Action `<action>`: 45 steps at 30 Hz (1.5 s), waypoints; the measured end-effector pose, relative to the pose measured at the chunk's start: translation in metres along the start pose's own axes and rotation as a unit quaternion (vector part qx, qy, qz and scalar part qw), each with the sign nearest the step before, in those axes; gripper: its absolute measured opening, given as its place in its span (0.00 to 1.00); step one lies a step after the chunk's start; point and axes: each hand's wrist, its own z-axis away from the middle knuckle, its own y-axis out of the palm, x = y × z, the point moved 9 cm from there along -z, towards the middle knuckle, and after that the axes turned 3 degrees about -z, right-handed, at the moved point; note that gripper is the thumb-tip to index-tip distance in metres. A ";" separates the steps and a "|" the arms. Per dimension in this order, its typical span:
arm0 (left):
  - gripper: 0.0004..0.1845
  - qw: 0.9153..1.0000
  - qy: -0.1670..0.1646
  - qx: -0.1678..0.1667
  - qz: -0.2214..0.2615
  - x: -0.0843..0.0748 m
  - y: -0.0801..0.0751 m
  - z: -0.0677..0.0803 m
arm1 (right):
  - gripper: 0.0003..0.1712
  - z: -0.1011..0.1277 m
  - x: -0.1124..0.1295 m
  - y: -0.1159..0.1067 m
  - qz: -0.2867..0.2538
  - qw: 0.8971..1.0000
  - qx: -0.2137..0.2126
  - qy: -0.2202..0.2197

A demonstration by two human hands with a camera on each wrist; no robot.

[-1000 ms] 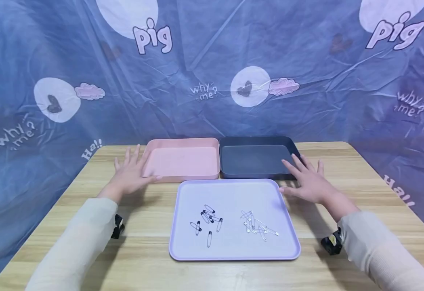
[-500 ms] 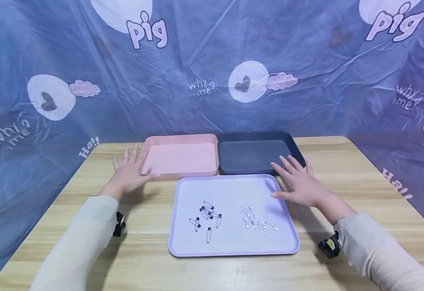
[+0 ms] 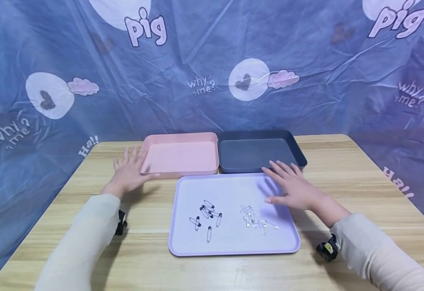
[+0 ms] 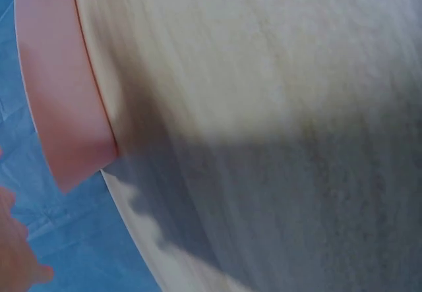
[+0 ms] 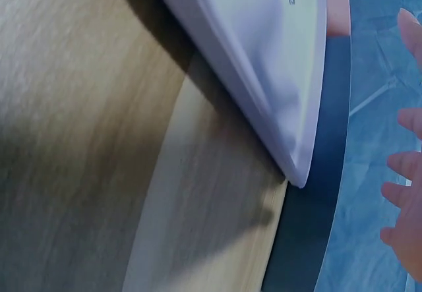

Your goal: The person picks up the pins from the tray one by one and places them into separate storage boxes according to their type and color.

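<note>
While black-capped pins [image 3: 210,214] spread loosely, silver pins [image 3: 252,218] crisscross.

1. Pink rectangular tray [image 3: 181,157], flat, rear left.
2. Dark blue-grey rectangular tray [image 3: 253,151], just beside it, right.
3. Lavender rectangular tray [image 3: 230,242], flat, before both.
4. Black-headed safety pins [image 3: 210,214], overlapping and scattered, its left half.
5. Silvery safety pins [image 3: 252,217], overlapping, its right half.

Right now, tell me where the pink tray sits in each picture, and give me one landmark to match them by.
Head: left of centre, the pink tray sits beside the black tray, beyond the purple tray.
Left wrist: upper left, its wall cut by the top edge.
Right wrist: top, right of centre, a small piece between purple tray and blue curtain.
Shared landmark: that blue curtain, in all three.
</note>
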 end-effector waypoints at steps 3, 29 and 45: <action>0.52 1.000 -0.003 0.000 0.008 0.001 0.003 -0.001 | 0.48 -0.001 0.005 0.002 -0.005 1.000 0.008 -0.011; 0.49 0.999 -0.021 0.047 0.015 0.008 0.023 -0.011 | 0.45 -0.005 0.023 0.029 -0.140 0.987 0.072 -0.020; 0.48 0.997 -0.025 0.050 0.055 0.006 0.025 -0.014 | 0.32 -0.013 0.031 0.048 -0.209 0.972 0.098 -0.031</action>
